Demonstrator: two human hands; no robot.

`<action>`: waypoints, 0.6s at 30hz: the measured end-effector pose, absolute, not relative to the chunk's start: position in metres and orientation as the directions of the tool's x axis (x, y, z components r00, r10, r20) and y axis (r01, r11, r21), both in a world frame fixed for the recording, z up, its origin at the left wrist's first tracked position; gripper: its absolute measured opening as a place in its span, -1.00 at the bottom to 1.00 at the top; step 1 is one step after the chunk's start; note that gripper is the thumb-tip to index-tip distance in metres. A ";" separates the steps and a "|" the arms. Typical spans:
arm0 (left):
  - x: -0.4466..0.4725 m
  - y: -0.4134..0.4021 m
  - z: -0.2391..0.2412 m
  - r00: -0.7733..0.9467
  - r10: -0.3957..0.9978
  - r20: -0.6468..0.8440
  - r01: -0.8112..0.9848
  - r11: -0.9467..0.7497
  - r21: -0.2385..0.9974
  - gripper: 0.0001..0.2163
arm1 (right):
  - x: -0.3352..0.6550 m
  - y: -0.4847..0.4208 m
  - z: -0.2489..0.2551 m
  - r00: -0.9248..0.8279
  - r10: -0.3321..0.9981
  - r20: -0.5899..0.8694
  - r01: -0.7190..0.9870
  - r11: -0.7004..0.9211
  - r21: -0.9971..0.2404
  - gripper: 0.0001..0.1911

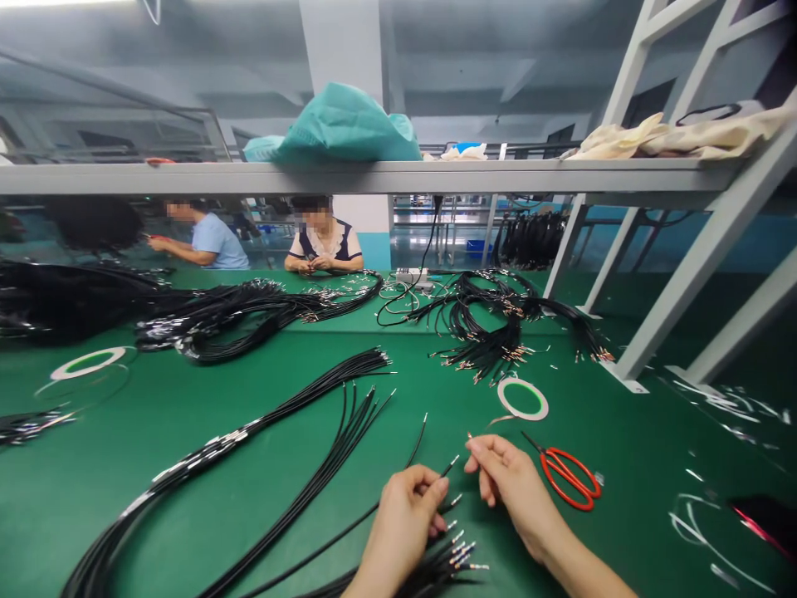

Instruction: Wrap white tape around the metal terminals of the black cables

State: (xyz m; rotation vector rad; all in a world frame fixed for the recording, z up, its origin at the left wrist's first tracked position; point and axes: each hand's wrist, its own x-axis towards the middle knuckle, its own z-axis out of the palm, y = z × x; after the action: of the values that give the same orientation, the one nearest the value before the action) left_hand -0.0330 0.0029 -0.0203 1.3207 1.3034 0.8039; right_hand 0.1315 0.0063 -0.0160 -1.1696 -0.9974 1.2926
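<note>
My left hand [404,519] is closed in a pinch around a black cable [449,467], whose pale stripped end sticks out past the fingertips. To its right, my right hand [506,477] pinches a tiny copper-coloured piece [470,435] near the cable's end, apart from it. Its exact kind is too small to make out. Below my left hand lies a bundle of black cables [429,573] with pale and coppery tips. Red-handled scissors [569,477] rest beside my right hand. Beyond them is a roll of tape [523,399] with a coppery tail.
Long black cable bundles [274,415] curve across the green table [205,407]. More cables [491,332] are heaped farther back, near the grey shelf legs [672,274]. Another tape roll [88,363] lies at left. White scraps [735,399] litter the right side. Two people sit across the table.
</note>
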 end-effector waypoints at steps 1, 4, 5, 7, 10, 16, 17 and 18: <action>-0.032 0.004 -0.021 0.202 0.944 -0.259 0.176 0.225 0.958 -0.68 | 0.129 0.007 -0.018 0.086 0.992 -0.092 -0.223 -0.070 -0.972 -0.64; -0.030 0.006 -0.019 0.253 0.908 -0.332 0.056 0.329 0.943 -0.56 | 0.119 0.004 -0.023 0.094 0.985 -0.142 -0.362 -0.099 -0.927 -0.66; -0.030 0.005 -0.018 0.263 0.902 -0.342 0.043 0.343 0.938 -0.53 | 0.117 0.002 -0.023 0.089 0.983 -0.159 -0.401 -0.111 -0.909 -0.67; -0.030 0.005 -0.015 0.276 0.892 -0.358 0.012 0.369 0.929 -0.50 | 0.114 -0.002 -0.021 0.068 0.980 -0.185 -0.474 -0.132 -0.870 -0.69; -0.030 0.003 -0.013 0.285 0.888 -0.361 -0.023 0.383 0.923 -0.51 | 0.114 -0.005 -0.017 0.024 0.975 -0.222 -0.575 -0.168 -0.801 -0.74; -0.030 0.004 -0.014 0.313 0.884 -0.346 -0.047 0.378 0.925 -0.51 | 0.116 -0.005 -0.017 -0.061 0.953 -0.298 -0.636 -0.267 -0.724 -0.63; -0.030 0.004 -0.014 0.317 0.885 -0.342 -0.049 0.375 0.926 -0.51 | 0.115 -0.006 -0.017 -0.070 0.952 -0.297 -0.636 -0.272 -0.722 -0.62; -0.030 0.004 -0.014 0.322 0.885 -0.337 -0.051 0.371 0.927 -0.51 | 0.115 -0.006 -0.018 -0.076 0.955 -0.288 -0.636 -0.269 -0.723 -0.62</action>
State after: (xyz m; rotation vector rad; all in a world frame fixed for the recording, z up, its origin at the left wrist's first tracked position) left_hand -0.0297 0.0036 -0.0139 0.9948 1.0554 0.7704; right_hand 0.1148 -0.0063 -0.0177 -0.8831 -0.4982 1.6509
